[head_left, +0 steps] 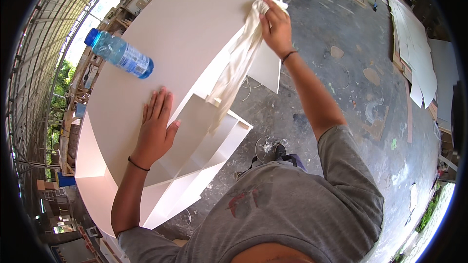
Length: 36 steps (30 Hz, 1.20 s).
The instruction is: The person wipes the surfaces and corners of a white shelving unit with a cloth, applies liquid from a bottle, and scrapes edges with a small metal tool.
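Cream cloth rag (239, 63) hangs from the right hand (277, 28), clamped on it at the white board cabinet's (185, 29) far edge; left hand (156, 129) rests flat, fingers spread; wiping looks underway.

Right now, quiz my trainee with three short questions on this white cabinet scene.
1. True or false: the left hand lies flat on the white cabinet panel.
2. What does the right hand press on the panel? A) sponge B) cream cloth C) brush
3. Which thing lies on its side on the panel, beyond the left hand?

Key: 1 true. 2 B, the cream cloth. 3 the blue plastic water bottle.
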Tool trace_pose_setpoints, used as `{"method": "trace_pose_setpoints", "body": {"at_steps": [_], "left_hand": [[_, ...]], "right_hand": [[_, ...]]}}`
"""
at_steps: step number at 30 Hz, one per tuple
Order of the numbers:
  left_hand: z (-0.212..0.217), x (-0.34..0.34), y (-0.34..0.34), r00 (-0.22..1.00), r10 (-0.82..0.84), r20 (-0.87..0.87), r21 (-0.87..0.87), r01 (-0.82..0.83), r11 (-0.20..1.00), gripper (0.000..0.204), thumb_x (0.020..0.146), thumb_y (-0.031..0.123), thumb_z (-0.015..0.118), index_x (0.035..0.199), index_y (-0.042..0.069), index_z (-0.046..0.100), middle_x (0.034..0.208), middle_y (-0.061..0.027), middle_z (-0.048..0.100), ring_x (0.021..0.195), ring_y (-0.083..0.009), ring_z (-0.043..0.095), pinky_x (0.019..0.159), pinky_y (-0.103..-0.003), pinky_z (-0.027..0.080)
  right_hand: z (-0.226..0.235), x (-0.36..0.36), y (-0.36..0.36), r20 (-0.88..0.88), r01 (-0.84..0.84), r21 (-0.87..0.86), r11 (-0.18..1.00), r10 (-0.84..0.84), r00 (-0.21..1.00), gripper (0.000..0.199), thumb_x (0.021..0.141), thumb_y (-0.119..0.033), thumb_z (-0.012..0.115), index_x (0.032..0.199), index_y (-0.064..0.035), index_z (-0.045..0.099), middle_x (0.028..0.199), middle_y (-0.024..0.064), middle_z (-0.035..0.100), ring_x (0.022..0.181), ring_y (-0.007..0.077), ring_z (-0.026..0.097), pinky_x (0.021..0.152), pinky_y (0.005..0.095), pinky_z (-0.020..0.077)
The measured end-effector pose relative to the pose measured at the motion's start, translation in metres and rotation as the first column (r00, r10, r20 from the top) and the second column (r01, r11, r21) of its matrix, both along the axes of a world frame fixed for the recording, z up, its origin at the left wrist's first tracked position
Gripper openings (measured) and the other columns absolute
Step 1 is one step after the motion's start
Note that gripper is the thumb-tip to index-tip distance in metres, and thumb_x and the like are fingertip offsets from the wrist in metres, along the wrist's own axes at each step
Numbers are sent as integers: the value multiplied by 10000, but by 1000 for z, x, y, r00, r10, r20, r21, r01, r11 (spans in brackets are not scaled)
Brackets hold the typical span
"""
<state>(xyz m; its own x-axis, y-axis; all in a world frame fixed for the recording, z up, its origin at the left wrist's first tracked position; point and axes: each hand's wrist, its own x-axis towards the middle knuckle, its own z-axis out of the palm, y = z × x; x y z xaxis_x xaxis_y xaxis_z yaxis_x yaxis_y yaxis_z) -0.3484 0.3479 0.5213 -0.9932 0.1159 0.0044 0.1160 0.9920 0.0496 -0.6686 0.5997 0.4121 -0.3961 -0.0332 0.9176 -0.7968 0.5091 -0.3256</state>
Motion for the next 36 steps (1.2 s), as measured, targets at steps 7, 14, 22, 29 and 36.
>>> {"method": "trace_pose_setpoints", "body": {"at_steps": [7,14,22,29,36], "left_hand": [[6,-58,22,994,-66,85,-31,68,997,611,968,188,416,1489,-17,170,1562,-210,154,1456,-369,113,1159,-500,97],[0,-130,41,974,-224,32,0,225,974,546,991,231,396,1489,58,255,1575,-163,158,1460,-349,119,1143,-549,88],[2,-182,51,969,-230,85,74,224,972,591,951,238,471,1494,109,276,1583,-148,141,1470,-331,80,1138,-552,29],[4,-212,65,969,-243,40,111,237,965,704,828,190,572,1475,100,310,1571,-176,157,1461,-355,109,1116,-608,41],[0,-220,74,969,-245,-6,137,244,960,617,881,226,564,1438,51,365,1549,-198,220,1442,-384,166,1102,-624,51]], "right_hand": [[-15,92,-54,64,-359,-86,929,365,929,131,782,-39,630,899,17,609,1373,205,486,1297,385,442,994,498,404],[-26,-34,-5,185,-51,-283,958,106,977,98,771,4,569,864,12,600,1286,278,522,1190,445,487,989,460,407],[-33,-17,26,495,37,-512,858,260,829,92,785,-24,561,857,26,531,830,216,623,742,379,633,644,396,486],[-59,-31,43,416,81,-807,584,467,780,178,836,-50,575,992,17,521,976,162,650,892,219,637,800,319,487],[-43,-35,34,381,4,-706,708,376,845,237,859,-86,627,1066,14,572,1019,180,639,919,287,629,805,341,483]]}}
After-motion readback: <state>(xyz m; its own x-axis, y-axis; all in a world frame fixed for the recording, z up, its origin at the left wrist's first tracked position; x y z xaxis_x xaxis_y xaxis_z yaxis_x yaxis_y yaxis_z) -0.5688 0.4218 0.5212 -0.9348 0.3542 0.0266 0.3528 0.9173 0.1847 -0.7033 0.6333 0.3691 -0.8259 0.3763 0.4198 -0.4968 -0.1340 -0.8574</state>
